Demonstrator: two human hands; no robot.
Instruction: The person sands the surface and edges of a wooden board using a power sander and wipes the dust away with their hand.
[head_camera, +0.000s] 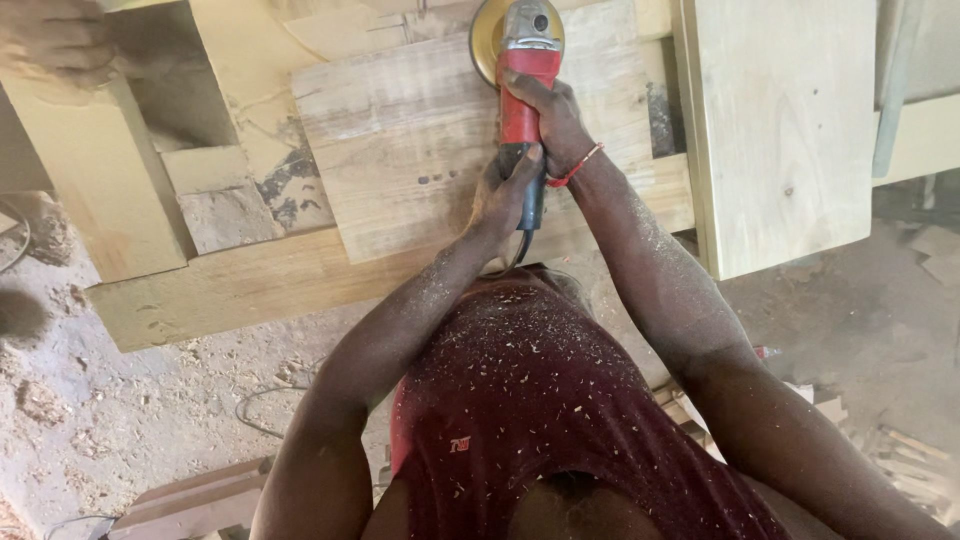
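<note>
A red angle grinder (521, 85) with a round sanding disc (487, 38) rests on a pale wooden board (410, 150) lying across the workbench. My right hand (552, 120) is wrapped around the red body of the grinder; a red band circles that wrist. My left hand (503, 195) grips the dark rear end of the handle, where the cord comes out. Both forearms and my maroon shirt are speckled with sawdust.
A wide plywood panel (785, 130) lies at the right of the bench. Wooden blocks and a long plank (230, 285) sit at the left. Another person's hand (55, 40) shows at the top left corner. Scrap wood (900, 450) and sawdust cover the floor.
</note>
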